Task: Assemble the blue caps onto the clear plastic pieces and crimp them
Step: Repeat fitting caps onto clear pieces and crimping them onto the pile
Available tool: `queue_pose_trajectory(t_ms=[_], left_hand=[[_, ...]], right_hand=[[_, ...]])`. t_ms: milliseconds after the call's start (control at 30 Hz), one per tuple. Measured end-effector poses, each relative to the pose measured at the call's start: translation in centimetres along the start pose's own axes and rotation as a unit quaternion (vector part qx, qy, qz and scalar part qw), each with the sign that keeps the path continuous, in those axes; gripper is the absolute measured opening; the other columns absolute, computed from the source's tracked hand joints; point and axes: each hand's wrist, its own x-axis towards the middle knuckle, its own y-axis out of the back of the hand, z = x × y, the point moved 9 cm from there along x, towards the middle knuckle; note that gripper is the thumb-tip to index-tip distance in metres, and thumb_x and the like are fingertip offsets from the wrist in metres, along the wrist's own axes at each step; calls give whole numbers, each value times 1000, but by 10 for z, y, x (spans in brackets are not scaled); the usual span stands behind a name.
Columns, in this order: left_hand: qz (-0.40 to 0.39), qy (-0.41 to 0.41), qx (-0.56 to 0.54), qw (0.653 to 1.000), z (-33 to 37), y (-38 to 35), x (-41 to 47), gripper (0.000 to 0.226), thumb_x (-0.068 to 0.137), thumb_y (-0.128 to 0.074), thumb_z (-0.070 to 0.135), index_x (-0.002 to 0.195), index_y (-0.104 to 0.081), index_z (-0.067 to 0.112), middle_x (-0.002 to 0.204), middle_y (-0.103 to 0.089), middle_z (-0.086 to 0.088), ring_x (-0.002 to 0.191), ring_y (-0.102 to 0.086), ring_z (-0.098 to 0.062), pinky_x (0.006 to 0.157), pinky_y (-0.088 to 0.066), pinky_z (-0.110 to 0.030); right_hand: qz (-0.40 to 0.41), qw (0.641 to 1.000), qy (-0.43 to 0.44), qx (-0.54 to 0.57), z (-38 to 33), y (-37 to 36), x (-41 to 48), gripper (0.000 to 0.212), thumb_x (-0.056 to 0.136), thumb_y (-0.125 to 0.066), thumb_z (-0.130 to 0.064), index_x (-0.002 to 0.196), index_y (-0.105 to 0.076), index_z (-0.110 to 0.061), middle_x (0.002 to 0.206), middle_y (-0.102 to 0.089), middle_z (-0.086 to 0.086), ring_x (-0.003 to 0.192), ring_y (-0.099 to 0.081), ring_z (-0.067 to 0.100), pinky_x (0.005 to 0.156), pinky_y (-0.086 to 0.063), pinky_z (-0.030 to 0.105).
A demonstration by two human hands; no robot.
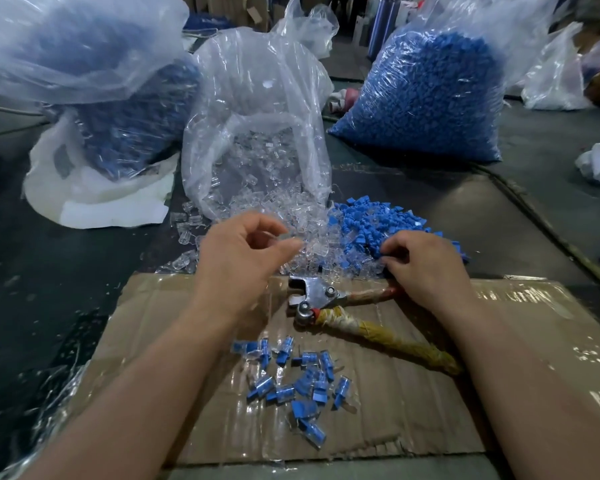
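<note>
**Left hand** [238,261]: thumb and forefinger are closed in a pinch on one clear plastic piece [284,237]. The piece is held just above the loose pile of clear pieces [305,216], at 12 o'clock from the cardboard sheet [395,427]

**Right hand** [426,268]: fingers are curled, with the tips down at the near edge of the heap of blue caps [371,220], at 1 o'clock from the cardboard sheet. The hand hides its own fingertips, so it cannot be told whether they grip a cap

**Crimping pliers** [326,296]: lying flat on the cardboard sheet between the two hands. The metal head points to 9 o'clock and the taped handles spread toward 3 and 4 o'clock. The upper handle runs under the right hand

**Assembled pieces** [291,379]: a scattered group of clear pieces with blue caps fitted, on the cardboard sheet at 6 o'clock from the pliers

**Stock:**
- An open clear bag [257,98] at 12 o'clock spills the clear pieces
- A full bag of blue caps [430,98] stands at 1 o'clock
- A bag of darker blue parts [118,109] stands at 10 o'clock
</note>
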Motion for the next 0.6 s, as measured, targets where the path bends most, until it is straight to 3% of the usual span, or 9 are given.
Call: queue_pose_trajectory(t_ms=[200, 367, 467, 533, 600], left_hand=[[19, 1, -43, 999, -12, -5, -4, 9, 69, -74, 26, 73, -66, 29, 67, -64, -2, 56, -58, -13, 50, -53, -23], [11, 14, -127, 992, -8, -1, -8, 10, 63, -71, 30, 72, -70, 27, 59, -62, 4, 46, -53, -5, 43, -45, -15], [-8, 29, -123, 992, -3, -2, -8, 13, 58, -71, 32, 69, -71, 25, 58, -65, 4, 46, -54, -4, 45, -47, -15], [-41, 32, -108, 993, 2, -7, -8, 7, 62, -71, 26, 69, -72, 26, 65, -68, 4, 51, -58, -4, 51, -49, -13], [-70, 30, -83, 994, 4, -12, -10, 23, 71, -71, 10, 78, -69, 32, 73, -70, 6, 59, -62, -2, 58, -50, -11]], right_hand=[[-5, 1000, 14, 3, -2, -2, -1, 7, 85, -62, -14, 92, -64, -17, 96, -64, -1, 88, -53, 13, 84, -42, 30], [3, 1000, 15, -11, -1, -5, 0, 24, 92, -51, -15, 114, -61, -14, 109, -59, 3, 102, -50, 19, 87, -34, 27], [9, 1000, 27, -4, -1, -3, -2, 25, 93, -49, -14, 114, -62, -12, 107, -56, 5, 103, -46, 19, 83, -26, 21], [26, 999, 34, 16, -4, 4, -2, 22, 92, -51, -11, 109, -63, -11, 103, -57, 3, 101, -47, 19, 84, -27, 21], [57, 994, 32, 84, -10, 17, -7, 19, 90, -53, -6, 104, -64, -11, 93, -53, -5, 95, -50, 16, 84, -32, 21]])
